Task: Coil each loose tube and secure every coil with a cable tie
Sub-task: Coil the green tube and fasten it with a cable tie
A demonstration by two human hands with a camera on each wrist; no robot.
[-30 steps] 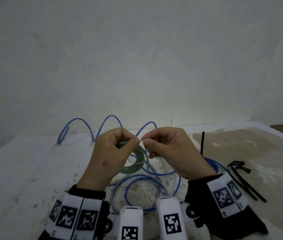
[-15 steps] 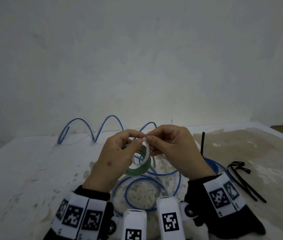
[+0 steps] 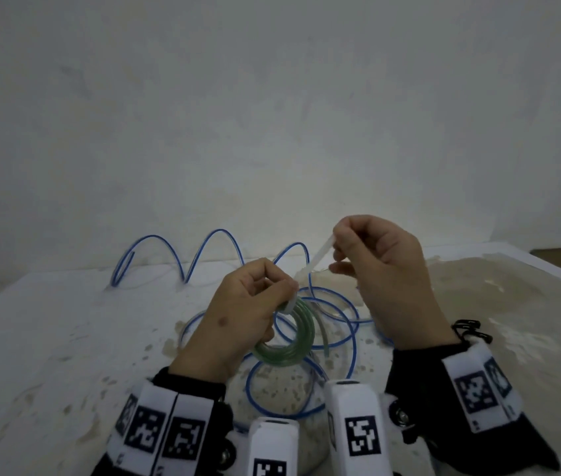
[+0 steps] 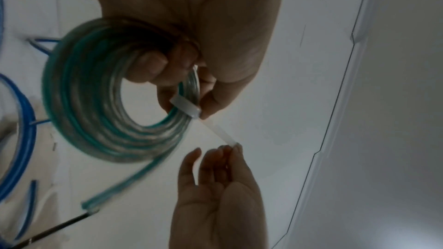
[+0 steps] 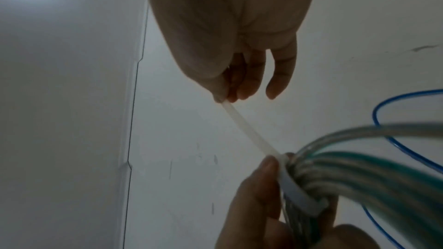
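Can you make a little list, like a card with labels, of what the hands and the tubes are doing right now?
left hand: grips the green coil and steadies the tie's loop
right hand: pinches the tail of the white cable tie, pulled taut
white cable tie: wrapped round the green coil
blue tube: loose loops on the table, untied
black cable ties: on the table by the right wrist

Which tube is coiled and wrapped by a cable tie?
The green tube, held coiled in the left hand with the white cable tie around it; the blue tube sprawls loose.
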